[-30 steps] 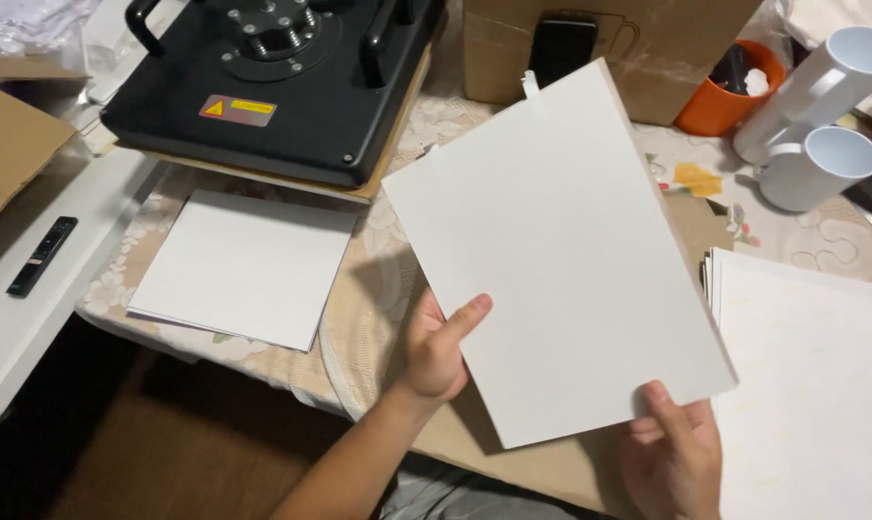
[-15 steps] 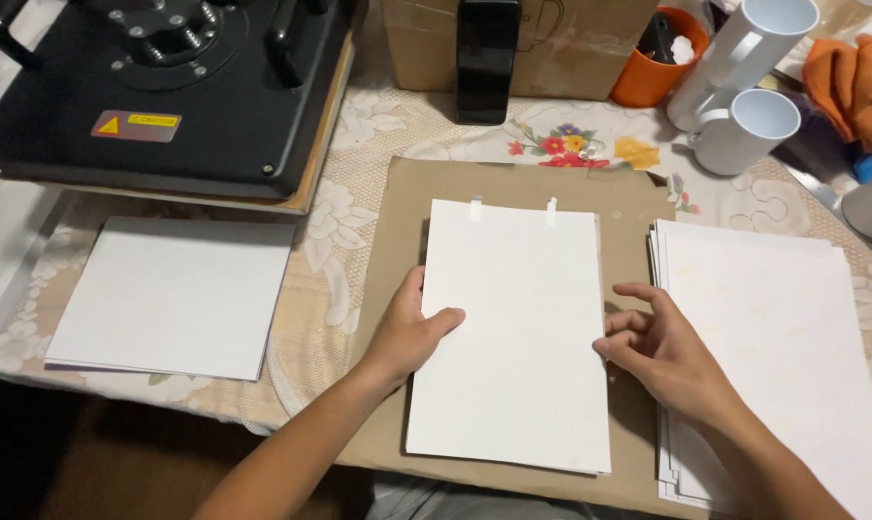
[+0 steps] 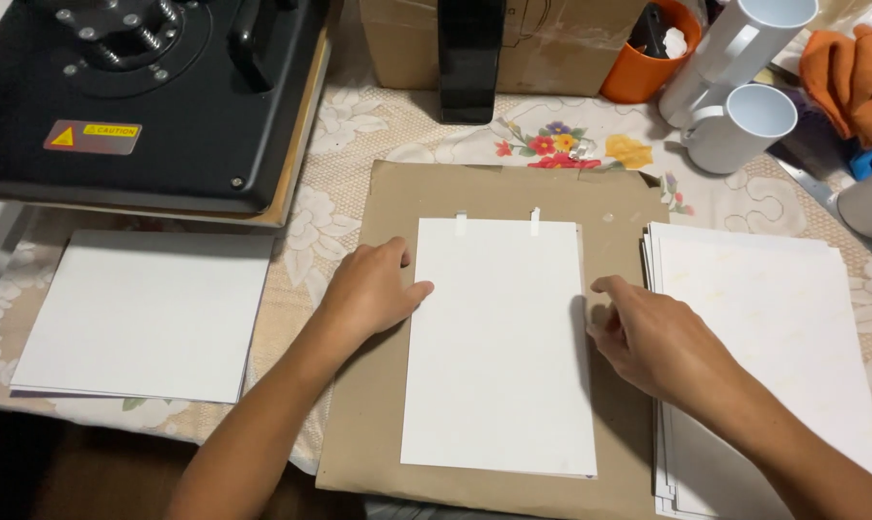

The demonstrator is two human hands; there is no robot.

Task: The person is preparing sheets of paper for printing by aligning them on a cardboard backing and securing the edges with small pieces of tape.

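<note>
Since half a second ago both hands slid to the white rectangular paper sheet [image 3: 498, 347] edges: left hand [image 3: 368, 294] flat, fingers loosely curled, right hand [image 3: 648, 337] fingertips pressing, gripping nothing; best square it on the brown cardboard backing [image 3: 388, 404] before releasing.

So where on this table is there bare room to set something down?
Bare cloth lies between the brown board and the white mugs, and between the board and the left paper stack. The back edge, by the heat press and box, is crowded.

Sheet [image 3: 498, 347] laid flat (hands [image 3: 368, 294] beside).

matt paper sheet [image 3: 498, 347], rough cardboard [image 3: 378, 385]
</note>
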